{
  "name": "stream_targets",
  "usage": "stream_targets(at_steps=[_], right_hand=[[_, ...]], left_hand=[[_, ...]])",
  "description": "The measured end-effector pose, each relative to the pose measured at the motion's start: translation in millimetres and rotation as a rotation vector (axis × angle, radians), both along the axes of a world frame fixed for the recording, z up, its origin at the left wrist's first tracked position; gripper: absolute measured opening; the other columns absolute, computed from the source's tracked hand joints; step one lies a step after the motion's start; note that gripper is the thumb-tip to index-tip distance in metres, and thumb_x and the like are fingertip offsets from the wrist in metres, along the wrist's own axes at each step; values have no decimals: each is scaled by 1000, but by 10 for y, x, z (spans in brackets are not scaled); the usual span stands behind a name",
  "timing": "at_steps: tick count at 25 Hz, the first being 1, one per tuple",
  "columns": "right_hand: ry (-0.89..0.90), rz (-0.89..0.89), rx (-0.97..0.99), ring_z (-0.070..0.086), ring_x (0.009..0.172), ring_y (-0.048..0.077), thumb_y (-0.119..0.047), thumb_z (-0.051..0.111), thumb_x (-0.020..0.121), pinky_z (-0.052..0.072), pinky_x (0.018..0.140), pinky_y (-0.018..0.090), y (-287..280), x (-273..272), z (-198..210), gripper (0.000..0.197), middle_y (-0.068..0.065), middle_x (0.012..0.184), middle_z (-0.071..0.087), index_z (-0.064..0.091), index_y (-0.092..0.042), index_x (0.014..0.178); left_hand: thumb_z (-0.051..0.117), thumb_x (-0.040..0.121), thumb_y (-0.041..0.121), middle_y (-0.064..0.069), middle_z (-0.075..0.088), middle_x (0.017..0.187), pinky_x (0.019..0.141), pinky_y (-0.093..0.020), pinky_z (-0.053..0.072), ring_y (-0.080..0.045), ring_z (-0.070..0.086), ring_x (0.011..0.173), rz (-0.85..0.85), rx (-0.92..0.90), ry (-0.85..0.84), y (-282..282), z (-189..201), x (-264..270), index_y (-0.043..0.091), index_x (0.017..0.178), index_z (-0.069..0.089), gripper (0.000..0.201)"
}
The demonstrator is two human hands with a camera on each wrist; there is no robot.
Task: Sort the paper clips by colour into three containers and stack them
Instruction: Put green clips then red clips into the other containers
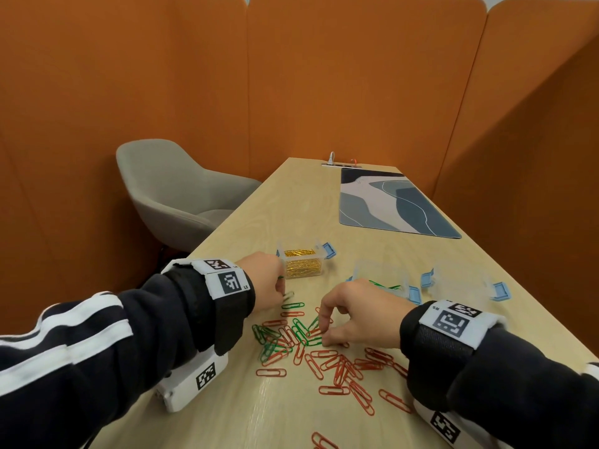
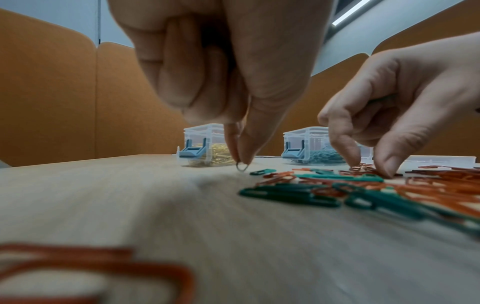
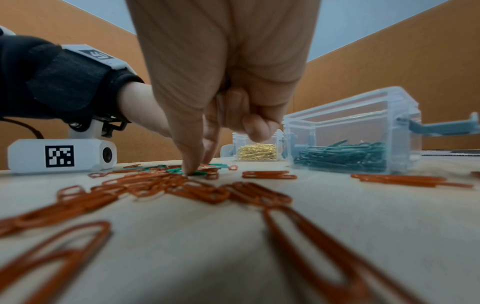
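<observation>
Red and green paper clips [image 1: 301, 335] lie mixed on the wooden table [image 1: 291, 205]. My left hand [image 1: 282, 292] pinches one clip [image 2: 241, 167] between thumb and forefinger, just above the table, left of the pile. My right hand [image 1: 324, 332] is curled over the pile, thumb and forefinger tips down on a green clip [image 3: 197, 173]. Behind stand three clear containers with blue latches. One holds gold clips [image 1: 303, 264], one holds green clips [image 1: 385, 283], and one is empty [image 1: 463, 281]. All three are open on top.
Loose red clips [image 1: 356, 384] spread toward the near table edge and under my right wrist. A patterned desk mat [image 1: 389, 202] lies at the far right, a grey chair [image 1: 168, 196] stands left of the table, and orange partition walls enclose the booth.
</observation>
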State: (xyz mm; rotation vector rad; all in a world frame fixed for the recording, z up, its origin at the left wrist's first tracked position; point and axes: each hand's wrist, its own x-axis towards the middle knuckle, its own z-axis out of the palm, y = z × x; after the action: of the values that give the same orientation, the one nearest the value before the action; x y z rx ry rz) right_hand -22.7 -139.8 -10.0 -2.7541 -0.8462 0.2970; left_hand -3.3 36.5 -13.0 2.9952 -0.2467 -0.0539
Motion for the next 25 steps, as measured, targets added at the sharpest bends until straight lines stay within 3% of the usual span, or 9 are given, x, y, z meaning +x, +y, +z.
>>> stream_targets(at_steps=[2, 5, 8, 10, 12, 14, 18, 21, 25], right_hand=[[9, 15, -5, 53, 97, 10, -34, 70, 80, 39, 72, 19, 13, -11, 7, 21, -8, 98, 58, 69, -25, 99], [41, 53, -27, 45, 75, 1, -31, 65, 84, 31, 58, 13, 22, -20, 14, 17, -17, 75, 45, 69, -25, 99], [98, 79, -62, 42, 62, 2, -28, 60, 87, 31, 54, 14, 23, -33, 8, 12, -14, 68, 44, 65, -23, 96], [116, 92, -78, 42, 62, 3, -27, 58, 87, 33, 54, 15, 14, -36, -3, 7, -13, 69, 45, 62, -23, 91], [115, 87, -81, 40, 61, 4, -26, 54, 88, 33, 54, 17, 11, -31, -12, 4, -11, 69, 44, 54, -22, 87], [76, 50, -51, 39, 61, 4, -25, 48, 91, 32, 53, 17, 13, -12, -24, 6, -10, 69, 44, 47, -21, 87], [-91, 29, -2, 38, 57, 5, -21, 44, 94, 28, 50, 15, 27, 41, -14, 4, -11, 65, 40, 46, -20, 90], [-127, 57, -53, 43, 71, 10, -20, 47, 94, 30, 58, 14, 74, 96, 14, 6, -11, 73, 41, 53, -21, 95], [-84, 56, -107, 42, 85, 10, -25, 56, 91, 34, 74, 21, 114, 131, 32, 21, -7, 90, 45, 59, -21, 112]], left_hand=[[63, 85, 32, 4, 57, 92, 72, -22, 42, -13, 53, 87, -24, -15, 14, -23, -3, -7, 20, 99, 69, 20], [67, 81, 37, 11, 46, 75, 69, -22, 40, -8, 47, 79, -50, -26, 38, -68, 2, 33, 22, 100, 70, 24], [68, 81, 32, 9, 52, 76, 62, -18, 38, -7, 47, 74, -40, -55, 64, -93, -6, 89, 20, 96, 72, 19], [66, 82, 31, 4, 60, 84, 57, -16, 40, -7, 50, 73, -29, -58, 113, -108, -33, 105, 18, 97, 71, 21], [64, 83, 36, 1, 64, 89, 67, -21, 46, -10, 55, 78, -7, -46, 174, -109, -69, 116, 15, 99, 69, 27], [60, 84, 42, 0, 61, 88, 76, -28, 48, -14, 57, 83, 20, -7, 225, -104, -94, 115, 14, 99, 66, 33], [46, 91, 43, -1, 53, 80, 72, -29, 40, -19, 52, 83, 34, 105, 214, -122, -70, 58, 12, 93, 55, 32], [34, 96, 38, -9, 57, 103, 79, -26, 38, -23, 55, 100, 112, -59, 183, -79, -21, 8, 10, 109, 58, 39], [36, 97, 36, -2, 51, 74, 63, -27, 37, -17, 48, 73, 177, -231, 66, 126, 66, -11, 14, 84, 57, 32]])
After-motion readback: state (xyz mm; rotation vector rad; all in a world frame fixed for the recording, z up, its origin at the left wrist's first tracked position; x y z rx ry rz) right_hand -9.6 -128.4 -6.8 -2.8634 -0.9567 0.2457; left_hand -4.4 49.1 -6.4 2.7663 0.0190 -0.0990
